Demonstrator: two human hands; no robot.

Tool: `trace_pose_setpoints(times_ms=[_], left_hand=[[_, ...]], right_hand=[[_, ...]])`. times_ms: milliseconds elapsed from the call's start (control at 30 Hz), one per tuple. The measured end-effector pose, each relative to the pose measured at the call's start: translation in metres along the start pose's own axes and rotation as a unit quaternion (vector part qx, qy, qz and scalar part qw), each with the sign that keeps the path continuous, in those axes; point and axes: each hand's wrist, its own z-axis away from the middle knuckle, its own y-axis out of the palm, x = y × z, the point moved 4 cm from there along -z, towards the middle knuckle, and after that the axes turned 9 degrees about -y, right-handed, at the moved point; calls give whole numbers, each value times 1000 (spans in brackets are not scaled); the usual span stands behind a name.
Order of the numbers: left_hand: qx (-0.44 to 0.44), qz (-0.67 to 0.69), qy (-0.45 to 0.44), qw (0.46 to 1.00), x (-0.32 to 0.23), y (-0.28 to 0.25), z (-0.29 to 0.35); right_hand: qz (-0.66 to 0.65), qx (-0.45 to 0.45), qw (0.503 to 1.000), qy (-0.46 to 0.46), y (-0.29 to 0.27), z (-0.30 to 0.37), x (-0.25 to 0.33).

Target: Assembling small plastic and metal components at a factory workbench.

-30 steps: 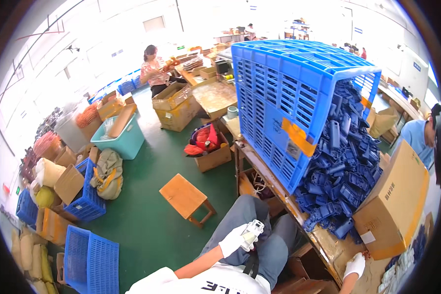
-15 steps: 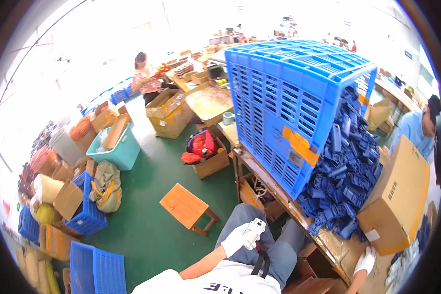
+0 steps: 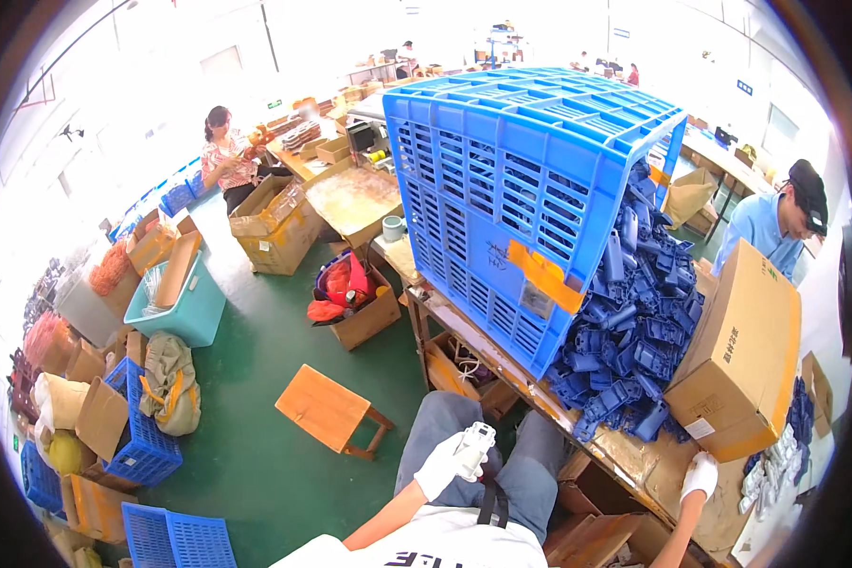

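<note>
Over the lap, I watch the left hand gripping the white part, long axis angled forward, slightly right; whether the right hand, well apart beside the carton, holds anything, I can't tell.

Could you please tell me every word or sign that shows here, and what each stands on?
I'll place the texts without copying their wording.
Cardboard box: dark printed characters, left uncopied; its white label is too small to read.
White shirt: dark letters, cut off by the lower edge.
Large blue crate: dark handwriting, too blurred to read.
Blue wall sign: too small to read.
White part in the left hand: no legible writing.
</note>
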Motion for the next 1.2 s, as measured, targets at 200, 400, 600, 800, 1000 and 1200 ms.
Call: trace_pose_setpoints(times_ms=[200,400,600,800,1000,1200], left_hand=[[7,10,7,1000,-8,-1,-3],[-10,15,9,1000,-14,-14,-7],[-8,68,-11,998,-1,-23,-20],[16,34,-3,999,8,-19,-29],[13,107,-47,993,5,-17,-28],[16,94,-44,995,-1,-11,-27]], right_hand=[[-20,11,1000,5,5,-11,1],[-83,52,994,53,19,-11,-13],[-86,122,981,125,96,-3,-72],[-280,-64,941,182,122,18,-101],[-582,-78,693,418,139,10,-108],[-355,82,904,226,101,1,-80]])
